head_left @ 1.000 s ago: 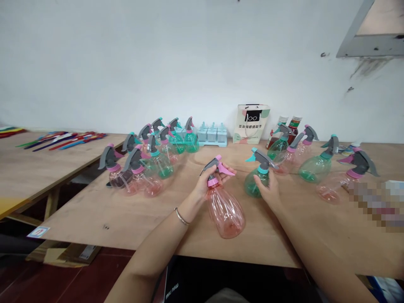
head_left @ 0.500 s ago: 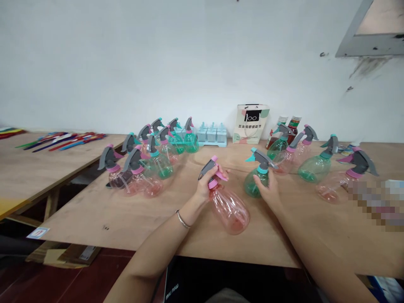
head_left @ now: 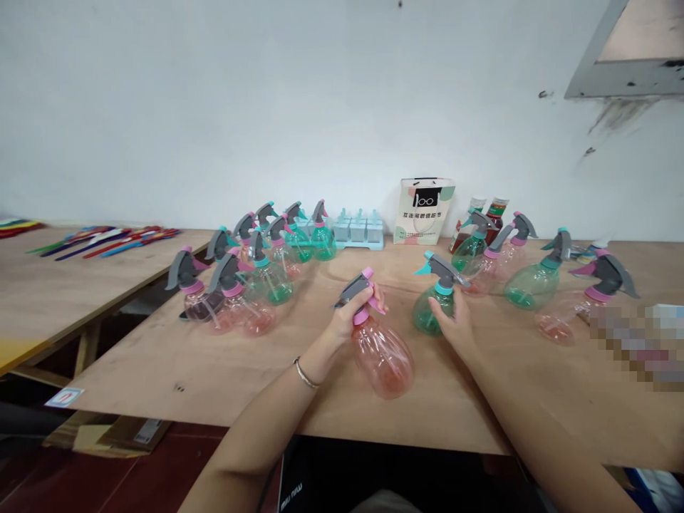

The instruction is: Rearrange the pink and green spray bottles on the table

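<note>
My left hand (head_left: 353, 311) is wrapped round the neck and pink trigger of a clear pink spray bottle (head_left: 385, 362) with a grey head. That bottle leans, its base toward the lower right; whether the base touches the table I cannot tell. My right hand (head_left: 455, 320) grips the side of a green spray bottle (head_left: 427, 311) that stands upright on the table, thumb in front and the other fingers mostly hidden. Its grey head has a turquoise nozzle and collar. To the right of this hand is another green spray bottle (head_left: 533, 285).
Several pink and green spray bottles (head_left: 270, 280) crowd the left of the wooden table (head_left: 256, 377). More stand at right, including a pink one (head_left: 558, 317). Behind are a light-blue popsicle mould (head_left: 359, 231), a paper bag (head_left: 425, 211) and red-brown bottles (head_left: 496, 214).
The pink spray bottle in my left hand has swung slightly, its base shifting left and its head tipping a little to the right. My right hand and the green bottle stay put.
</note>
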